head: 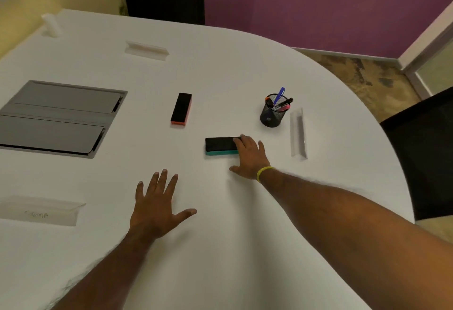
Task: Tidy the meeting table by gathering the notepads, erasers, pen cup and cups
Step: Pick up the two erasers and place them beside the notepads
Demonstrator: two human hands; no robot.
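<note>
Centre-right of the frame, head view (the only view we have): right hand (250,156) laid over the right end of the teal-backed eraser (221,146). Fingers (239,141) lie fairly straight on its black top. The thumb is splayed out on the bench (220,248), not round the eraser. So it's touching, not gripping. Yellow wristband (264,172) on that wrist.

Lower centre: left hand (157,208) flat on the bench, fingers spread, holding nothing, well apart from every item.

Task items:
- Teal-backed eraser: flat, long side across the frame, just right of centre.
- Orange-backed eraser (181,109): up and left of it, running up the frame, apart from it.
- Pen cup (272,112): upright black mesh with pens in it, up and right of the teal one, near but not touching.
- Notepads, cups: none I can identify. Pale object (51,25) at upper left is too blurred to call.

Also there: grey hatch panel (56,116) set into the bench at left, clear sign holder (298,133) just right of the pen cup, dark chair (421,150) at the right edge.

My read on the step: picking up the first eraser, with the items lying scattered. The next move needs the thumb brought against the near long edge and the fingers over the far edge, then pinch and lift. It could also be slid toward the orange one, though the felt may drag.
</note>
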